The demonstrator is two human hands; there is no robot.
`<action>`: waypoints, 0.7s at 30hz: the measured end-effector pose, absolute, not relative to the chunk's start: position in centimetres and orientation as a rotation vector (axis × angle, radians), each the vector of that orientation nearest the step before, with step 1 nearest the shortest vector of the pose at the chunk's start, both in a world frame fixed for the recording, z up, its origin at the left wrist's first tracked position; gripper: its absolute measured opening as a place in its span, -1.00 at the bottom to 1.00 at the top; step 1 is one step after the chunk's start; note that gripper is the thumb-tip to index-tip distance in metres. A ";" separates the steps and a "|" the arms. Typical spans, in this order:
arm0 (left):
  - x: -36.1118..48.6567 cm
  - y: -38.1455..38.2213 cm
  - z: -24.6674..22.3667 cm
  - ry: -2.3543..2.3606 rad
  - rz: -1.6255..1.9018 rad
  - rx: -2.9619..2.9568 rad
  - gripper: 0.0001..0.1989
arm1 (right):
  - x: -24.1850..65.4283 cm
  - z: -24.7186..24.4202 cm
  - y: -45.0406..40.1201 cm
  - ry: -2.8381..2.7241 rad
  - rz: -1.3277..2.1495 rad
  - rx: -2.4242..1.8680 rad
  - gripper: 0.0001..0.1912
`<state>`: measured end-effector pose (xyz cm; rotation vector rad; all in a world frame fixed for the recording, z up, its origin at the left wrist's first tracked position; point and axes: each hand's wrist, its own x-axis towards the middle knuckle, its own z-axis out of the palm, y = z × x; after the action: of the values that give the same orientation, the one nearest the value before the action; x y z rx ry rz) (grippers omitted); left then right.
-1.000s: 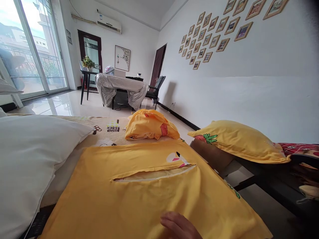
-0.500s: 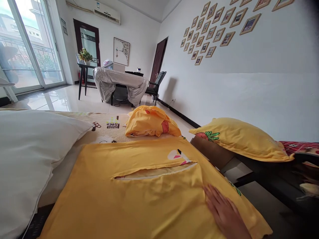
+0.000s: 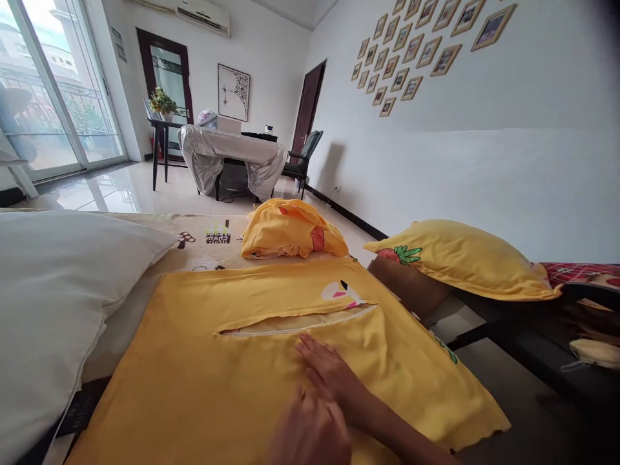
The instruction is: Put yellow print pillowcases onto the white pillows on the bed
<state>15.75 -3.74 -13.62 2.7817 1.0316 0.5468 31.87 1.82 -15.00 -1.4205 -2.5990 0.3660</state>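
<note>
Yellow cover lies spread beneath our right hand in the head view, its slit just beyond the fingers, which stretch out flat. Our left hand, nearer us, is blurred; we cannot tell its grip. Dragging either hand sideways could ruck the cover and twist the slit's edge.

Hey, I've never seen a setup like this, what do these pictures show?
No machine here: a person works bare-handed, filmed by one head-worn camera looking forward and down. The right hand rests on a spread yellow cover, just below its long opening. The left hand, nearer the camera, is blurred; whether it holds anything is unclear. A white pillow lies at left, bunched yellow cloth beyond the cover, and a plump yellow pillow off to the right.
</note>
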 end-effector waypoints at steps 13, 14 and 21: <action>9.5 4.5 -18.5 1.427 0.445 2.630 -0.50 | 47.1 -16.9 5.3 -2.442 0.050 -1.869 -0.40; 9.6 4.4 -18.5 1.447 0.432 2.617 -0.50 | 48.4 -17.0 5.5 -2.404 0.028 -1.928 -0.40; 8.4 4.8 -18.9 1.567 0.558 2.584 -0.53 | 55.2 -18.0 6.0 -2.144 -0.019 -2.184 -0.36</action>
<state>8.38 4.77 -18.89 2.5838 1.5672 0.5582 55.23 6.04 -17.95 -2.1836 -2.1437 -0.0190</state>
